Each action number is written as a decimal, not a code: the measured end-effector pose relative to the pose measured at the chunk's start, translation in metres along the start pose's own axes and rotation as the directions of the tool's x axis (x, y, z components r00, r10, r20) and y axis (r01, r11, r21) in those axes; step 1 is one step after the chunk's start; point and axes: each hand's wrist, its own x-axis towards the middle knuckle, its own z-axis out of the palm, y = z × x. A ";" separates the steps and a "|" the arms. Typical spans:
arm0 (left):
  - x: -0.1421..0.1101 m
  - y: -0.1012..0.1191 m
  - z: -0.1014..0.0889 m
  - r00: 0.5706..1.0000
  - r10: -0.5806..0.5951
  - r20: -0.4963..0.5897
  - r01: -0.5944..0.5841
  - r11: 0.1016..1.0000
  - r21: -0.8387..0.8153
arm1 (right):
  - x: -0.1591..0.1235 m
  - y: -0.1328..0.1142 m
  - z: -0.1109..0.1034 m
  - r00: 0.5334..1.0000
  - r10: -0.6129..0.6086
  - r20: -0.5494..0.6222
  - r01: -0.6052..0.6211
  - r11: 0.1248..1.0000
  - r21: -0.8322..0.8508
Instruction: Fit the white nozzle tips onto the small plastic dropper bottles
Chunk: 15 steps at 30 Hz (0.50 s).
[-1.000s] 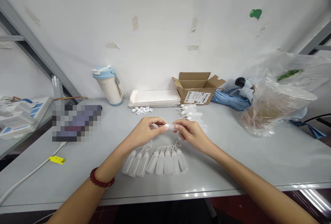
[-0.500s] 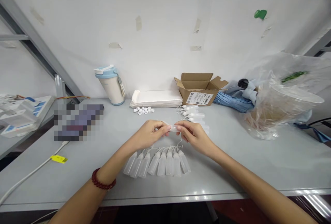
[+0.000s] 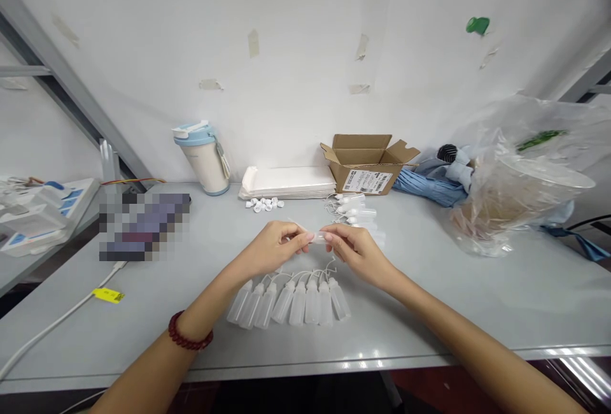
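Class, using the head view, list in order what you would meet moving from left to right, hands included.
Yellow cable tag → blue-lidded tumbler → left hand → translucent bottle held between the hands → right hand → clear plastic bag.

- Slim translucent white plastic bottles: smooth, semi-matt.
- Open brown rectangular cardboard box: matt.
- Flat grey tabletop: smooth, glossy.
- Crumpled clear plastic bag: glossy, wrinkled.

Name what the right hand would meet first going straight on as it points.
The right hand, pinching a translucent bottle, would probably meet the left hand first, though depth is unclear.
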 end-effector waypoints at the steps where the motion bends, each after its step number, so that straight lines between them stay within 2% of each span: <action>1: 0.000 0.000 0.000 1.000 0.000 -0.004 0.000 1.000 -0.013 | -0.001 0.002 0.001 0.999 -0.042 -0.024 0.041 0.998 -0.043; 3: 0.001 -0.002 -0.001 1.000 0.001 -0.022 -0.002 0.999 -0.044 | -0.002 0.007 0.003 0.982 -0.172 -0.075 0.158 0.974 -0.160; 5: 0.002 -0.003 -0.001 1.000 -0.003 -0.026 0.001 0.997 -0.075 | -0.002 0.011 0.004 0.946 -0.308 -0.099 0.273 0.924 -0.269; 8: 0.002 -0.003 0.000 1.000 0.015 -0.013 -0.016 0.996 -0.093 | -0.003 0.011 0.004 0.919 -0.379 -0.103 0.332 0.889 -0.314; 10: 0.000 -0.002 0.001 0.999 0.034 -0.022 -0.036 0.995 -0.091 | -0.002 0.008 0.002 0.937 -0.332 -0.110 0.291 0.914 -0.281; 15: -0.003 0.002 0.005 0.997 0.036 -0.075 -0.042 0.996 -0.080 | 0.000 -0.003 -0.002 0.995 -0.084 -0.051 0.080 0.994 -0.073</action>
